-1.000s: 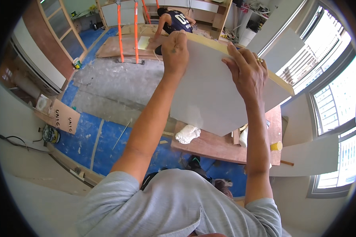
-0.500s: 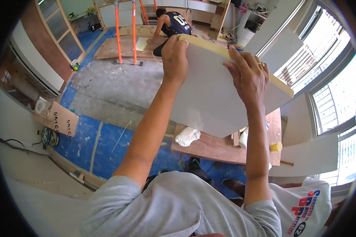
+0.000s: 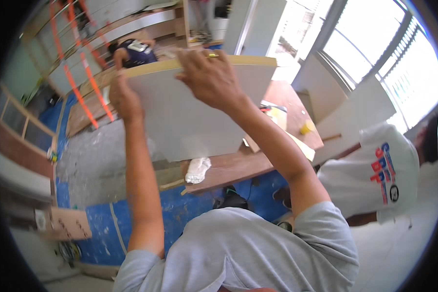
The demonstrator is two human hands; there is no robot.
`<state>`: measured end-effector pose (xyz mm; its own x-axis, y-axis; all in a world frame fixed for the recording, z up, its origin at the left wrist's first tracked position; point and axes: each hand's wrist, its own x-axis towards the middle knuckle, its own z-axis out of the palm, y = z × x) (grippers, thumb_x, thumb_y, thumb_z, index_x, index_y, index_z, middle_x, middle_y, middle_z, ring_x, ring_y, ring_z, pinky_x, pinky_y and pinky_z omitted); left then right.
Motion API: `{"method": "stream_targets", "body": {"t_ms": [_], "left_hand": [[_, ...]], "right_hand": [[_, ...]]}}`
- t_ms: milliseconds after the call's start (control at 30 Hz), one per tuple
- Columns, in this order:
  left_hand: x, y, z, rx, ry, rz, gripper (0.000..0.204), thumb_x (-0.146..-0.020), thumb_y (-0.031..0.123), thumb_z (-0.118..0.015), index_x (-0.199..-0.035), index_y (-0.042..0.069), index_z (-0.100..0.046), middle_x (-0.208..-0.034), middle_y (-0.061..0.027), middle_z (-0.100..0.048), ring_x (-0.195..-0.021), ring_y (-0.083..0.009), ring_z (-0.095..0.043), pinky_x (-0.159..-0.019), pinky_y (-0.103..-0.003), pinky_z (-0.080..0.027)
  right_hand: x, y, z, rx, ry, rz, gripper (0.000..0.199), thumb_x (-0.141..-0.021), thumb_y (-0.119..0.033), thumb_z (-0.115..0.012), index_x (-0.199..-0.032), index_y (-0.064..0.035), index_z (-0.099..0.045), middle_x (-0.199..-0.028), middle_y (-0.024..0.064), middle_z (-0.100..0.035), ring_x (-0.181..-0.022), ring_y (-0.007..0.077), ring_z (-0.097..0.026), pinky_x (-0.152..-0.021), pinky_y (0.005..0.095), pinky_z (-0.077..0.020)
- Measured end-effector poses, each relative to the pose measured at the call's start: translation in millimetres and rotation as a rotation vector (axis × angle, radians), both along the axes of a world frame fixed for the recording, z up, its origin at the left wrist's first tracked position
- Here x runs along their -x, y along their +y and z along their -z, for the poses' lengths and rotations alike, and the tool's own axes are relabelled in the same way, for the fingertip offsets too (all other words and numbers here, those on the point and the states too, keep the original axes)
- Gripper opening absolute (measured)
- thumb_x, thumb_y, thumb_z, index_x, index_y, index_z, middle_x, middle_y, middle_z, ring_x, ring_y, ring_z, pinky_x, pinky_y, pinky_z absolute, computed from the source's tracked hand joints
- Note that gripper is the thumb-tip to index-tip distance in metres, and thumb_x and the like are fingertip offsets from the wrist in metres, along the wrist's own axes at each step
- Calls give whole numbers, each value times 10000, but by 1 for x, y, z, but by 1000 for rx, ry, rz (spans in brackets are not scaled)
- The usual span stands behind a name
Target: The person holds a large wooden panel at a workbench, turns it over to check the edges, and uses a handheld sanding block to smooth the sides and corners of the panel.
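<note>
Panel (image 3: 194, 117) farther left, yellow edge (image 3: 253, 60) nearer level

Red and blue lettering (image 3: 378, 174) and a dark oval emblem (image 3: 394, 193) are borne by a co-worker's white shirt (image 3: 345, 182), blurred pale markings (image 3: 139, 46) by another person's dark jersey (image 3: 143, 57), and blurred dark writing (image 3: 63, 226) by a brown cardboard piece (image 3: 75, 215).

The brown plywood worktop (image 3: 231, 171) carries a yellow cup (image 3: 306, 128), with a pale yellow strip (image 3: 304, 149) just nearer than the cup, a small wooden block (image 3: 252, 144) to its left and a crumpled white cloth (image 3: 198, 170) well farther left.
</note>
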<state>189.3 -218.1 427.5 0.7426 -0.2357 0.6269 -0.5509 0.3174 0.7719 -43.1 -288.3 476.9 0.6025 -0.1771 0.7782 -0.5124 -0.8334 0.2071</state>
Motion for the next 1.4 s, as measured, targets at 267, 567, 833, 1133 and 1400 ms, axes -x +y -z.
{"method": "stream_targets", "body": {"t_ms": [267, 567, 833, 1133, 1400], "left_hand": [[7, -6, -6, 88, 147, 165, 380, -1062, 278, -495, -986, -39, -691, -972, -110, -695, -880, -235, -629, -825, -367, -500], [13, -1, -2, 17, 76, 138, 411, -1067, 328, -488, -952, -24, -664, -949, -97, -664, -844, -223, -616, -776, -376, -509], [-4, 24, -14, 13, 18, 353, 316, -1037, 158, -482, -1276, 23, -639, -1155, -118, -682, -1075, -237, -640, -959, -376, -503], [62, 28, -53, -762, -1263, -384, 420, -1007, 330, -624, -1303, 36, -673, -1269, -152, -684, -1278, -360, -550, -1132, -510, -346], [170, -39, -57, -687, -1168, -27, 604, -957, 413, -728, -1366, -17, -614, -1315, -204, -645, -1247, -379, -566, -1090, -453, -398]], "right_hand": [[94, -33, 7, -132, 104, 327, 713, -1032, -578, -498, -1507, -48, -452, -1382, 152, -561, -1372, 307, -494, -1236, 532, -227], [220, -76, 53, -940, -593, -56, 670, -1045, -415, -607, -1536, 5, -428, -1543, 199, -497, -1280, 277, -629, -1089, 437, -472], [144, -63, 58, -1255, -874, -833, 494, -993, -165, -731, -1390, 38, -518, -1202, 111, -666, -1074, 172, -659, -943, 318, -538], [123, -73, 80, -940, -901, -672, 621, -963, -137, -741, -1508, -25, -464, -1338, 182, -638, -1161, 307, -666, -981, 372, -532], [124, -97, 106, -680, -823, -693, 705, -958, -154, -709, -1576, -61, -385, -1483, 230, -537, -1231, 431, -618, -1031, 470, -502]]}}
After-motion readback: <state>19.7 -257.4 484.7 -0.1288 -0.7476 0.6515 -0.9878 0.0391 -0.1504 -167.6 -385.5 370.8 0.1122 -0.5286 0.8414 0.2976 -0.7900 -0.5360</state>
